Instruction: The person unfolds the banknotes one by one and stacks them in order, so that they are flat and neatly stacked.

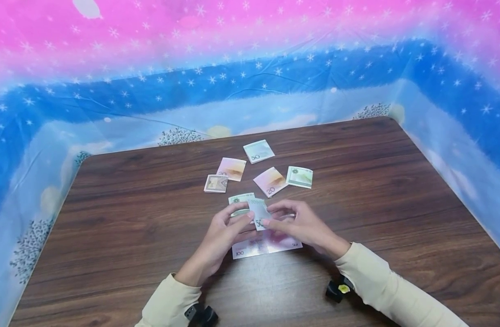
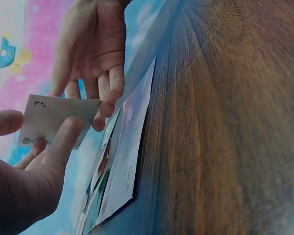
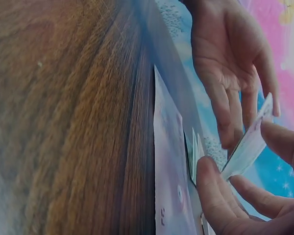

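Observation:
A folded green 50 banknote [image 1: 259, 210] is held up between both hands, above the table. My left hand [image 1: 227, 229] pinches its left side, thumb on the near face and fingers behind. At the right side, my right hand [image 1: 303, 222] has its thumb and fingertips on the note's edge. In the left wrist view the pale folded note [image 2: 54, 120] stands tilted between the hands. Beneath them a pink 100 banknote [image 1: 250, 250] lies unfolded, partly covered by the hands. Another green banknote [image 1: 237, 199] lies just beyond the left fingers, partly hidden.
Farther back on the wooden table [image 1: 131, 218] lie several folded notes: a green 50 [image 1: 259, 151], a 20 [image 1: 233, 168], a brownish one [image 1: 216, 183], another 20 [image 1: 270, 181] and a green one [image 1: 300, 177]. A snowflake-patterned cloth [image 1: 250, 86] hangs behind the table.

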A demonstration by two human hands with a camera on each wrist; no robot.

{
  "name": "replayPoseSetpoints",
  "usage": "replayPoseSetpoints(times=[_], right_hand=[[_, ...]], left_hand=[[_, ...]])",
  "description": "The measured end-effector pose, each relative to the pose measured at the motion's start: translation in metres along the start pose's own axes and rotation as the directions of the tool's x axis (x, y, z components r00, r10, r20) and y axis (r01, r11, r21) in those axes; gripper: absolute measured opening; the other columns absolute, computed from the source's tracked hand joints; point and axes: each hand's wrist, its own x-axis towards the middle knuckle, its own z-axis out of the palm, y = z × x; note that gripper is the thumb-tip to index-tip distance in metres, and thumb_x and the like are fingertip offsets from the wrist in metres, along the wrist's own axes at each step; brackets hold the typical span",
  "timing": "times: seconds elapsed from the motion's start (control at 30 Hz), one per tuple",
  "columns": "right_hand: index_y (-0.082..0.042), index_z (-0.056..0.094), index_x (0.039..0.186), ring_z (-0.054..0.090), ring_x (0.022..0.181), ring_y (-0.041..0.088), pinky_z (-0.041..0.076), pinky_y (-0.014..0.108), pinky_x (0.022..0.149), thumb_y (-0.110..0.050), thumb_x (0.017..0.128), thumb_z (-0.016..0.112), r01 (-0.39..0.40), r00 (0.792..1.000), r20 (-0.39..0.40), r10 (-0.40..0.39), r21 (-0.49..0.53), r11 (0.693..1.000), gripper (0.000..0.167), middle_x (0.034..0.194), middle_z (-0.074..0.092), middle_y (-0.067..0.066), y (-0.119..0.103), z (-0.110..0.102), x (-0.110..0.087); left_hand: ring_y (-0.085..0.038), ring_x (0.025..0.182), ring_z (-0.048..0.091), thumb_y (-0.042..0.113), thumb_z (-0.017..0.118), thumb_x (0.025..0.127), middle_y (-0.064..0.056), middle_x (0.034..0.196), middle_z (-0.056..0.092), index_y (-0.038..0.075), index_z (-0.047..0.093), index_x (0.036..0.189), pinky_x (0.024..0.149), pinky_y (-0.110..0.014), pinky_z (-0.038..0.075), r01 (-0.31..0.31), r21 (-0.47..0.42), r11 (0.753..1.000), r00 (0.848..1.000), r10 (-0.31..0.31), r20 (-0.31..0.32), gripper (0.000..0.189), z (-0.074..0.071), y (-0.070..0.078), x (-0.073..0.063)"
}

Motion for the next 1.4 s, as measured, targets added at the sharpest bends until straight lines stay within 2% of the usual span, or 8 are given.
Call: replayPoseSetpoints(times=[0.13,0.37,0.57,0.97,1.2,1.4], right_hand=[[0.009,0.057,0.131,0.073,0.089,0.034,0.064,0.043,0.079,-0.021,0.092,0.076,-0.004,0.999,0.037,0.004,0.016,1.000,0.053,0.110,0.068,0.023,-0.001,0.003,-0.001],[0.007,0.056,0.134,0.072,0.096,0.033,0.063,0.041,0.084,-0.028,0.095,0.073,-0.028,0.997,0.078,0.027,0.013,1.000,0.056,0.114,0.068,0.021,-0.003,0.006,-0.001],[0.005,0.057,0.136,0.071,0.104,0.030,0.062,0.041,0.087,-0.032,0.093,0.076,-0.030,0.993,0.112,0.028,0.015,0.999,0.060,0.118,0.069,0.021,-0.006,0.009,-0.002],[0.000,0.056,0.141,0.068,0.110,0.026,0.060,0.041,0.090,-0.030,0.096,0.071,-0.001,0.989,0.146,0.006,-0.033,0.999,0.056,0.136,0.062,0.016,-0.011,0.005,-0.007],[0.011,0.050,0.141,0.066,0.114,0.036,0.056,0.043,0.099,-0.020,0.099,0.059,-0.066,0.990,0.129,0.063,0.019,0.998,0.053,0.129,0.063,0.025,-0.012,0.003,-0.009],[0.015,0.047,0.140,0.065,0.115,0.037,0.055,0.043,0.101,-0.014,0.096,0.049,-0.100,0.992,0.076,0.096,0.059,0.993,0.052,0.127,0.062,0.029,-0.014,0.001,-0.009]], left_hand=[[-0.030,0.105,0.070,0.017,0.062,0.101,-0.029,0.129,0.062,-0.003,0.046,0.140,0.095,-0.044,0.058,0.004,0.009,1.000,1.000,-0.004,0.026,0.046,0.002,0.001,0.001],[-0.027,0.100,0.072,0.020,0.065,0.100,-0.024,0.119,0.069,-0.003,0.050,0.135,0.094,-0.045,0.059,0.006,0.050,0.999,1.000,-0.007,0.022,0.045,0.002,0.001,0.001],[-0.027,0.101,0.072,0.019,0.069,0.097,-0.027,0.125,0.065,-0.003,0.053,0.133,0.093,-0.043,0.059,-0.012,0.076,0.997,1.000,0.011,0.011,0.045,0.002,0.001,0.001],[-0.027,0.104,0.071,0.013,0.068,0.098,-0.025,0.129,0.064,0.000,0.053,0.135,0.095,-0.045,0.058,-0.032,0.044,0.999,0.999,0.030,0.038,0.042,0.001,0.000,0.000],[-0.027,0.097,0.072,0.010,0.060,0.100,-0.026,0.121,0.066,-0.002,0.053,0.138,0.091,-0.045,0.060,0.000,0.072,0.997,1.000,0.002,-0.019,0.040,0.001,0.002,-0.002],[-0.027,0.093,0.072,0.007,0.056,0.098,-0.029,0.119,0.065,-0.007,0.051,0.140,0.086,-0.042,0.062,-0.016,0.075,0.997,0.998,0.021,-0.067,0.044,0.000,0.004,-0.003]])
